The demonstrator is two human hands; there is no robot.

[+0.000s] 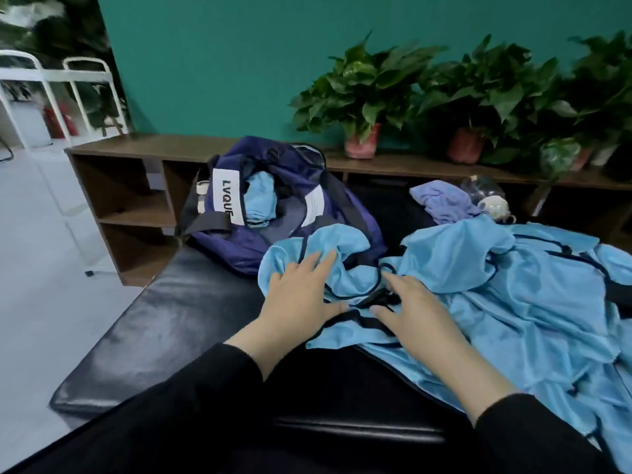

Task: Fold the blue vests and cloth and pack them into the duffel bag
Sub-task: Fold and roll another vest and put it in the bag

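A crumpled blue vest is pressed flat on the black desk by the left hand and right hand, fingers spread apart. Behind it, a folded vest is held in the open duffel bag. More vests are heaped at the right.

A teal wall fills the far side of the room. Against it runs a low, dark brown wooden shelf unit with open compartments, and three leafy potted plants in reddish pots stand in a row on its top toward the right. Nearer lies a black padded bench with a glossy surface that catches soft, even light. The floor on the left is pale grey. At far left stand white metal-framed chairs before dark foliage.
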